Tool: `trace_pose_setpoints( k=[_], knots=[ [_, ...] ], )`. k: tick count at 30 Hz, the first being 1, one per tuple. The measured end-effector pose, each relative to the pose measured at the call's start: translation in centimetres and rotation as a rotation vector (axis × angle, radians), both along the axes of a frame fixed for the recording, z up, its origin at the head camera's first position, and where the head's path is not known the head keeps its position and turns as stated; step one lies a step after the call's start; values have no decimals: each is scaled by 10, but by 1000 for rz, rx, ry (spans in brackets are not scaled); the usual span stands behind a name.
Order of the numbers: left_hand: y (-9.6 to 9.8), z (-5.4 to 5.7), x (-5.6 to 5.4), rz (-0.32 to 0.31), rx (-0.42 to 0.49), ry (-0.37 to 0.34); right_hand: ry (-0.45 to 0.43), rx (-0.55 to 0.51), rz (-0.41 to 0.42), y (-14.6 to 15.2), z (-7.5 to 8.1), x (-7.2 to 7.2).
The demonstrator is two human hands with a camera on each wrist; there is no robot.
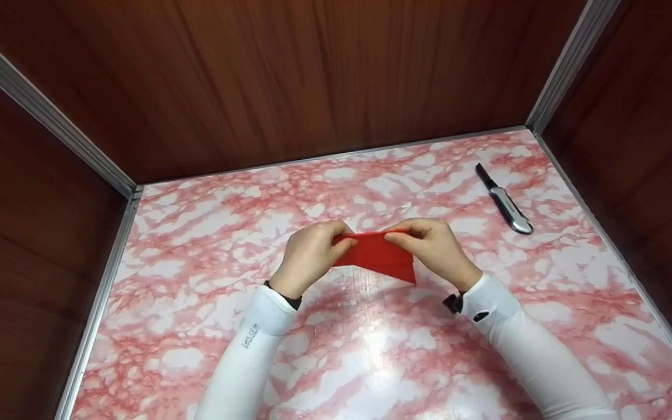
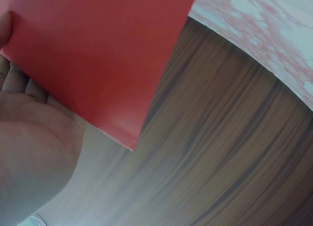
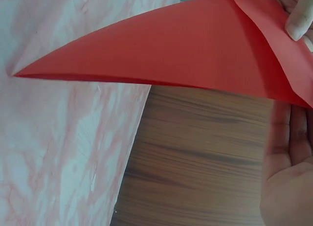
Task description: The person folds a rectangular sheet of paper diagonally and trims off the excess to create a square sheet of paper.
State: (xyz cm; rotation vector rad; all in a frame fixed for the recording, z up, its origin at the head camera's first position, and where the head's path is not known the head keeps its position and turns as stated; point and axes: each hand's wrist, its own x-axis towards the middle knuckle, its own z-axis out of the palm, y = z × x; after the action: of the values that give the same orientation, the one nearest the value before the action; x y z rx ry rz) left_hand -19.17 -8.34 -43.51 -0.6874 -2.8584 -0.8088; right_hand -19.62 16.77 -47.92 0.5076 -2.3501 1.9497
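Both hands hold up a folded piece of red paper (image 1: 374, 251) over the middle of the table. My left hand (image 1: 312, 251) pinches its left end, thumb in front and fingers behind. At the upper right edge my right hand (image 1: 432, 245) grips the paper between thumb and fingers. One pointed corner hangs down below the right hand. In the left wrist view a flat panel of the paper (image 2: 107, 55) ends in a corner. The right wrist view shows the paper (image 3: 186, 45) tapering to a long point, with a folded flap near the thumb.
A utility knife (image 1: 505, 201) with a dark blade end and grey handle lies at the right back of the table. The pink-and-white marbled tabletop (image 1: 196, 291) is bounded by dark wood panels (image 1: 312, 81) with metal edging at the back and sides.
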Motion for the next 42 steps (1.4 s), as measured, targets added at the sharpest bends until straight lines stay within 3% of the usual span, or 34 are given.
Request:
trace_pose_setpoints(
  k=[13,18,27,42],
  knots=[
    [13,1,-1,-30,34,65,66,-20,-68,-9,3,1],
    [23,0,-1,-61,69,101,88,-16,-66,-13,2,3],
    [23,3,1,-80,45,88,183,27,-16,-13,0,4],
    [25,3,1,-93,71,140,289,-29,-18,-13,-2,4]
  ],
)
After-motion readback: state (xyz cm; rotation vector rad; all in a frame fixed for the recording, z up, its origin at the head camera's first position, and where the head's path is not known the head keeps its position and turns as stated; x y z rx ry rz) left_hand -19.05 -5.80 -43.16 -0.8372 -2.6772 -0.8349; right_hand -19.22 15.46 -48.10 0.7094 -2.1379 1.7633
